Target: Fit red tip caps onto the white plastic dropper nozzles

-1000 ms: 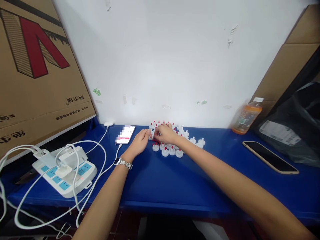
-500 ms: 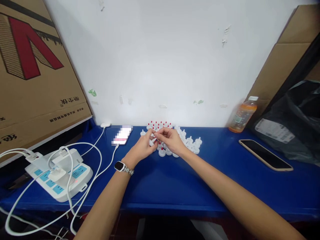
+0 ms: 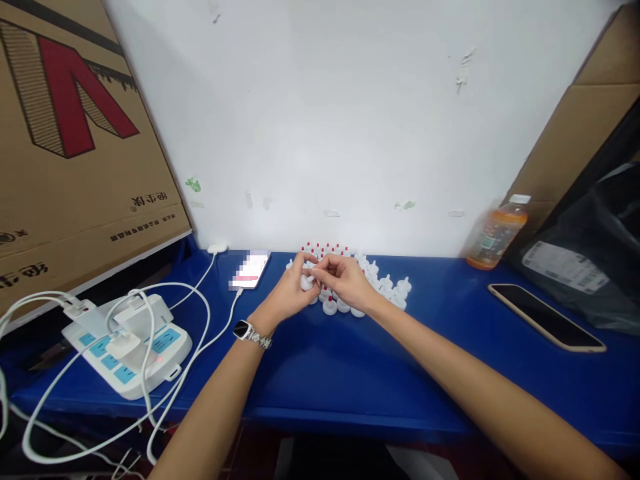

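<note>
- My left hand (image 3: 290, 293) pinches a small white cap (image 3: 307, 283) between thumb and fingers, held just above the blue bench (image 3: 350, 373).
- My right hand (image 3: 345, 280) meets it from the right, fingertips closed at the cap's top; whether they grip a tiny red tip there, I cannot tell.
- Judging progress: behind my hands, at the far edge by the wall, stand rows of red-tipped caps (image 3: 325, 250), apparently finished.
- To the right lies a cluster of plain white caps (image 3: 387, 288), seemingly not yet done, so a fair share remains.
- A phone (image 3: 250, 269) lies just left; another phone (image 3: 546, 316) and a juice bottle (image 3: 495, 233) sit far right; a power strip (image 3: 127, 347) near left.
</note>
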Tool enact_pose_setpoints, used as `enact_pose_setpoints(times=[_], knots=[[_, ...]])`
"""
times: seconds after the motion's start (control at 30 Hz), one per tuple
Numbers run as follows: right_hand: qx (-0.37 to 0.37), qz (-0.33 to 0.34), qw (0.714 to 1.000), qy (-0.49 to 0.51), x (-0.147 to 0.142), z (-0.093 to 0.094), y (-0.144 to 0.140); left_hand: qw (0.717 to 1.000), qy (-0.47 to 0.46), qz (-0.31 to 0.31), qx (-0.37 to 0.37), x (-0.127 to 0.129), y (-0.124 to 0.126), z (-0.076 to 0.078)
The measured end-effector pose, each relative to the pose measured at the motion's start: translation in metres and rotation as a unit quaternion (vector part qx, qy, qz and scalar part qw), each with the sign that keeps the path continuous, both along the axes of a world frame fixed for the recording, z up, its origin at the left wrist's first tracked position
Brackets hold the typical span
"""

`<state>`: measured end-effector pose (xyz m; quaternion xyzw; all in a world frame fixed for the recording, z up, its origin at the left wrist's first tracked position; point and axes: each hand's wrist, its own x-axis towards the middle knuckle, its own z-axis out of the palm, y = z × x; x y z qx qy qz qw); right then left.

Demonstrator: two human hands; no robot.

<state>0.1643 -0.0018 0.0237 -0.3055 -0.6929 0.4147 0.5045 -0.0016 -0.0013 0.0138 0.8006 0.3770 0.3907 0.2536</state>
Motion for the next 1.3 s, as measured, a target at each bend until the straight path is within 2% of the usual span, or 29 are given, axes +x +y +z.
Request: enact_pose_setpoints(times=[0.1, 0.2, 0.27, 0.4, 0.5, 0.6, 0.9, 1.13, 1.23, 1.3], knots=[[0.026, -0.024, 0.998, -0.051, -0.003, 0.004, 0.015, 0.999, 0.041, 0.014, -0.007, -0.018, 0.004, 0.006], [0.039, -0.057, 0.991, -0.116, -0.012, 0.004, 0.034, 0.992, 0.019, 0.127, -0.012, -0.036, 0.012, 0.008], [0.054, -0.054, 0.978, -0.193, -0.021, 0.003, 0.045, 0.983, 0.016, 0.181, -0.007, -0.043, 0.018, 0.006], [0.108, -0.021, 0.929, -0.354, -0.034, -0.001, 0.056, 0.979, 0.049, 0.195, 0.010, -0.045, 0.026, 0.000], [0.127, -0.009, 0.902, -0.413, -0.035, -0.002, 0.059, 0.979, 0.068, 0.193, 0.021, -0.042, 0.029, -0.004], [0.114, -0.002, 0.903, -0.414, -0.030, -0.003, 0.062, 0.980, 0.077, 0.183, 0.025, -0.041, 0.031, -0.007], [0.076, -0.020, 0.940, -0.332, -0.033, 0.004, 0.057, 0.978, 0.085, 0.189, 0.031, -0.042, 0.035, -0.009], [0.059, -0.056, 0.947, -0.310, -0.027, 0.011, 0.057, 0.977, 0.093, 0.190, -0.018, -0.046, 0.033, -0.009], [0.041, -0.023, 0.957, -0.287, -0.031, 0.007, 0.057, 0.975, 0.080, 0.207, -0.001, -0.048, 0.035, -0.010], [0.049, -0.005, 0.948, -0.316, -0.036, 0.003, 0.056, 0.970, 0.081, 0.231, 0.009, -0.050, 0.037, -0.011]])
